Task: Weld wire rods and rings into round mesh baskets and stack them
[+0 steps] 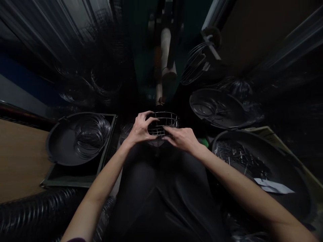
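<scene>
Basins crowd both your sides. On your left, a round basin (62,143) holds coils (93,136) of wire, heaped toward its right, and sits over a crate (68,180). On your right, the near basin (294,173) carries a scatter of short metal pieces (237,156) and a white strip (274,186); your right forearm passes in front of its near side. Beyond it, the far basin (228,116) holds loops (207,107) of wire, with clear plastic (254,114) beside it. Straight ahead of you, the machine (166,50) stands just past your hands, its lower end close above the cage (166,118). More hoops (193,65) hang to the right of it.

Your lap (161,198), in dark cloth, lies below the work. The room is dim, with a wood panel (20,158) at far left and a ribbed coil (37,208) at lower left.

The wire cage is between your hands, in front of the machine. Your left hand (141,128) curves round its left side, fingers above and thumb below, holding it in a fairly wide grasp. Your right hand (183,137) reaches in from the right, fingertips at the cage's lower front, thumb and forefinger close together; you cannot tell whether they pinch a wire or only touch it. Both forearms slant inward.
</scene>
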Tool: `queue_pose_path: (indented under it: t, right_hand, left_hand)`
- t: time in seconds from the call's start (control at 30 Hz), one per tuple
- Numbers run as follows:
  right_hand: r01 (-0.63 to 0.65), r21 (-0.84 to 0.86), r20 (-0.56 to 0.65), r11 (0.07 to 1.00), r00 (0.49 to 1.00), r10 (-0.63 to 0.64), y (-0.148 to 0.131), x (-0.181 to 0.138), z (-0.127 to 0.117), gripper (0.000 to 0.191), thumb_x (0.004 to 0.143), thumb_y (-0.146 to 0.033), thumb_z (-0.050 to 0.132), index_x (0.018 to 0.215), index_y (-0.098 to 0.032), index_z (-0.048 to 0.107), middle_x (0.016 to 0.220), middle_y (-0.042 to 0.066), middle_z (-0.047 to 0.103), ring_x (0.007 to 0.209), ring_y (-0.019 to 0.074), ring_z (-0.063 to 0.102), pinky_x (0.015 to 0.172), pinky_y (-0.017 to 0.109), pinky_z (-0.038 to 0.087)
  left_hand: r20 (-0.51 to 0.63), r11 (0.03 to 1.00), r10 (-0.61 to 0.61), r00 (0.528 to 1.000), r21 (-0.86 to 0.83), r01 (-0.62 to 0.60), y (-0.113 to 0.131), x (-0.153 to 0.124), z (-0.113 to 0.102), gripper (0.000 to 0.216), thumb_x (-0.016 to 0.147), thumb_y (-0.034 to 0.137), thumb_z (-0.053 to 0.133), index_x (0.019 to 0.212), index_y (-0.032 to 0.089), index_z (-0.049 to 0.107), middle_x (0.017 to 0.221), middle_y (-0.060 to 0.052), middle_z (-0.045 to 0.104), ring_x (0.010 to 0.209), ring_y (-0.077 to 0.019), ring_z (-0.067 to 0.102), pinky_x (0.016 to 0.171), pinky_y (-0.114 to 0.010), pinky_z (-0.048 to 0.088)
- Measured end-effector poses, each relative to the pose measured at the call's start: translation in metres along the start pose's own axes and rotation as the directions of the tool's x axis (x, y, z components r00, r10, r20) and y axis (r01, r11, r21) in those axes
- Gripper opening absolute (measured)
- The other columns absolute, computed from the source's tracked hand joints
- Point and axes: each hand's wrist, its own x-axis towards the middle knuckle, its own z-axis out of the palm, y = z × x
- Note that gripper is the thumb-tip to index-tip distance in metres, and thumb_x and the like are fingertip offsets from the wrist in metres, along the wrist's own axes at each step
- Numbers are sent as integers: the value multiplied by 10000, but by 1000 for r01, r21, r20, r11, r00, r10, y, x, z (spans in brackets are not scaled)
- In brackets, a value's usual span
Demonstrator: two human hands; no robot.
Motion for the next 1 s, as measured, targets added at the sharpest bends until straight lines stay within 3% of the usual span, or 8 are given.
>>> queue_pose_path:
  t: [0.17, 0.43, 1.0]
  right_hand:
    - [85, -110, -36, 990, 995, -90, 0, 6, 1, 364, 928, -352, 465, 1258, -267, 592, 1151, 24, 668, 767, 163, 690, 513, 231, 410]
    - [94, -215, -121, 972, 985, -122, 10, 28, -12, 328, 928, -354, 461, 1204, -301, 631, 1112, -13, 682, 652, 140, 673, 495, 230, 376]
    - [68, -212, -151, 975, 983, -101, 18, 46, -22, 316, 921, -386, 489, 1180, -293, 643, 1045, 14, 712, 702, 153, 678, 492, 226, 307]
  left_hand:
    - [-43, 995, -55, 998, -87, 51, -6, 1, 2, 662, 561, 344, 820, 1162, 254, 556, 1333, -111, 428, 1234, -334, 402, 1014, -512, 391]
    - [-113, 989, -22, 993, -150, 4, -20, 23, 0, 673, 565, 309, 826, 1171, 221, 548, 1330, -116, 416, 1243, -307, 388, 1053, -483, 383]
    - [-60, 987, 2, 998, -162, -12, -32, 49, -11, 638, 566, 312, 822, 1145, 214, 571, 1272, -104, 466, 1184, -296, 449, 1020, -458, 404]
